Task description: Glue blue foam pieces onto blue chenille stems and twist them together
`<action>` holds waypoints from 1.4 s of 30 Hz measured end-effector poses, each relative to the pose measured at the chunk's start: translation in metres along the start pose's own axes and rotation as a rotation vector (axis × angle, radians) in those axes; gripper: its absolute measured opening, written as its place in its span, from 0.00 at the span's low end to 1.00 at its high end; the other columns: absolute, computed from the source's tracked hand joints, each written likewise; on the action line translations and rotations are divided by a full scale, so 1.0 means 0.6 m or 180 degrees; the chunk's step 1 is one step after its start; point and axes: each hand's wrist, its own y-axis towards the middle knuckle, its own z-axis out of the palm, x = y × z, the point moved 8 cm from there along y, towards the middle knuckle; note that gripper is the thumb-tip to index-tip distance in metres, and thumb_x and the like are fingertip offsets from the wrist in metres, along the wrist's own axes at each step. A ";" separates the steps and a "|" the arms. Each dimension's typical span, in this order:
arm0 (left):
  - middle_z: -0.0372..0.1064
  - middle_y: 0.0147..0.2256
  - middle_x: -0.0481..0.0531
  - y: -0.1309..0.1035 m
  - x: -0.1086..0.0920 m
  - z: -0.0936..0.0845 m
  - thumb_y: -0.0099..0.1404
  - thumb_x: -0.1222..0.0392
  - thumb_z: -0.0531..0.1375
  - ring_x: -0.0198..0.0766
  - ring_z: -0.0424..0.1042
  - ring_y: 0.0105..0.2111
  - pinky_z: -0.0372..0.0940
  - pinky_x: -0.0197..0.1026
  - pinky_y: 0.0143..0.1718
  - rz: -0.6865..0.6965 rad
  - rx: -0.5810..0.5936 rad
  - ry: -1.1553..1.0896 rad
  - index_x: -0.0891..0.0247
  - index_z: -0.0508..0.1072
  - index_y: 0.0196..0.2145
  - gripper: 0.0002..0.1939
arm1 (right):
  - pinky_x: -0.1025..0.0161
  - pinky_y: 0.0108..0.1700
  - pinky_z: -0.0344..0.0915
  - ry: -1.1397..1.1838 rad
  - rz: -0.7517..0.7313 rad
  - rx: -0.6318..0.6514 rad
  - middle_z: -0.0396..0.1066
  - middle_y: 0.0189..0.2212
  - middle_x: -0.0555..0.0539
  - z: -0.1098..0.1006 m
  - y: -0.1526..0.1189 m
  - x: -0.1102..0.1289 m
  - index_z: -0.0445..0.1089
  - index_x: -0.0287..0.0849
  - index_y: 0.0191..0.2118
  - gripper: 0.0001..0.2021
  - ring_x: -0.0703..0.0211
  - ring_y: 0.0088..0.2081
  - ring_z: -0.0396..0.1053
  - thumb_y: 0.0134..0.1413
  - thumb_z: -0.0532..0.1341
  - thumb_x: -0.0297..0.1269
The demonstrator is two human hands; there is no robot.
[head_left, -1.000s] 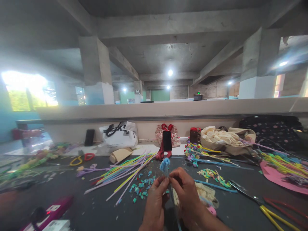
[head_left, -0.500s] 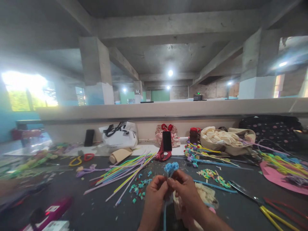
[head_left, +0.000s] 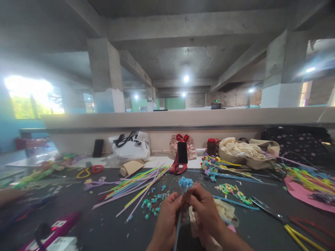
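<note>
A blue pipe-cleaner flower [head_left: 185, 182] stands upright between my two hands, just above the dark tabletop. My left hand [head_left: 167, 216] is closed around its stem [head_left: 177, 232], which hangs down past my palm. The fingers of my right hand [head_left: 203, 205] pinch just under the flower head and touch the left fingertips; they partly hide the join. Beside my left hand lie small cut teal and red pieces [head_left: 151, 205]. Beyond it is a fan of long coloured pipe cleaners [head_left: 138, 188]. A crumpled cream cloth [head_left: 225, 211] lies under and beside my right forearm.
Large scissors with yellow handles [head_left: 277, 216] lie at the right, near pastel cut pieces [head_left: 232, 191]. Finished flowers [head_left: 210, 169] lie farther back. A phone [head_left: 182, 152] leans against a patterned pouch. At the left are a magenta device [head_left: 61, 225] and a blurred hand of another person [head_left: 12, 197].
The blue stem now slants down to the left, where it hung nearly straight before. My fingers have shifted slightly around it, and the flower head has turned a little.
</note>
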 end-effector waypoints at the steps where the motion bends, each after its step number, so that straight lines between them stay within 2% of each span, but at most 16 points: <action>1: 0.58 0.13 0.41 0.000 0.002 -0.001 0.45 0.59 0.63 0.23 0.54 0.12 0.47 0.27 0.13 -0.0050 -0.0005 0.0018 0.66 0.66 0.20 0.10 | 0.71 0.22 0.55 -0.0048 -0.0026 0.0042 0.59 0.19 0.55 0.001 0.001 0.001 0.63 0.41 0.21 0.05 0.66 0.22 0.59 0.44 0.57 0.32; 8: 0.63 0.17 0.43 0.004 0.006 -0.007 0.47 0.57 0.61 0.25 0.59 0.13 0.50 0.27 0.13 -0.0195 -0.0067 0.0016 0.65 0.67 0.26 0.10 | 0.72 0.22 0.55 -0.0084 -0.0103 0.0234 0.58 0.19 0.54 0.001 0.008 0.001 0.64 0.39 0.21 0.07 0.67 0.21 0.59 0.47 0.56 0.32; 12: 0.63 0.17 0.43 0.009 0.007 -0.014 0.47 0.57 0.62 0.24 0.59 0.13 0.50 0.26 0.12 -0.0075 -0.0121 0.0071 0.65 0.67 0.27 0.11 | 0.72 0.20 0.54 -0.0100 0.0005 0.0325 0.60 0.19 0.53 0.003 0.009 -0.011 0.65 0.39 0.23 0.08 0.67 0.21 0.59 0.48 0.56 0.35; 19: 0.62 0.16 0.43 0.008 0.012 -0.013 0.47 0.55 0.62 0.24 0.57 0.13 0.51 0.26 0.12 -0.0048 -0.0117 0.0031 0.66 0.68 0.26 0.12 | 0.73 0.19 0.52 0.0273 0.0309 0.0293 0.61 0.16 0.55 0.007 0.009 -0.028 0.62 0.39 0.24 0.05 0.68 0.18 0.59 0.46 0.56 0.33; 27: 0.59 0.15 0.41 0.008 0.018 -0.008 0.45 0.58 0.64 0.21 0.56 0.12 0.51 0.24 0.12 -0.0188 -0.0055 -0.0188 0.67 0.68 0.25 0.11 | 0.72 0.21 0.53 0.0429 0.0121 -0.0040 0.58 0.18 0.55 -0.005 0.006 -0.011 0.62 0.39 0.18 0.06 0.69 0.20 0.57 0.40 0.56 0.26; 31: 0.59 0.15 0.41 0.008 0.023 -0.005 0.44 0.62 0.65 0.21 0.57 0.12 0.53 0.24 0.12 -0.0311 -0.0016 -0.0359 0.66 0.67 0.23 0.10 | 0.71 0.21 0.54 0.0668 0.0401 -0.0003 0.60 0.16 0.56 0.000 0.007 -0.020 0.63 0.40 0.20 0.03 0.68 0.19 0.57 0.38 0.56 0.27; 34: 0.59 0.15 0.41 0.008 0.023 -0.001 0.45 0.62 0.64 0.20 0.57 0.12 0.53 0.23 0.13 -0.0345 0.0079 -0.0424 0.67 0.68 0.26 0.10 | 0.71 0.20 0.53 0.0845 0.0616 0.0156 0.61 0.15 0.56 0.007 0.007 -0.029 0.64 0.40 0.22 0.03 0.68 0.17 0.58 0.38 0.55 0.27; 38: 0.60 0.16 0.42 0.007 0.024 -0.002 0.47 0.62 0.63 0.20 0.58 0.13 0.54 0.23 0.13 -0.0399 0.0100 -0.0433 0.67 0.70 0.29 0.10 | 0.71 0.20 0.52 0.1038 0.0667 0.0206 0.61 0.14 0.56 0.008 0.008 -0.031 0.64 0.39 0.21 0.04 0.69 0.17 0.58 0.36 0.54 0.25; 42: 0.60 0.15 0.42 0.005 0.025 0.000 0.45 0.63 0.64 0.20 0.57 0.12 0.54 0.23 0.13 -0.0448 0.0079 -0.0432 0.67 0.70 0.27 0.10 | 0.71 0.20 0.52 0.1242 0.0799 0.0333 0.61 0.14 0.57 0.015 0.005 -0.035 0.64 0.40 0.23 0.02 0.69 0.16 0.58 0.39 0.56 0.27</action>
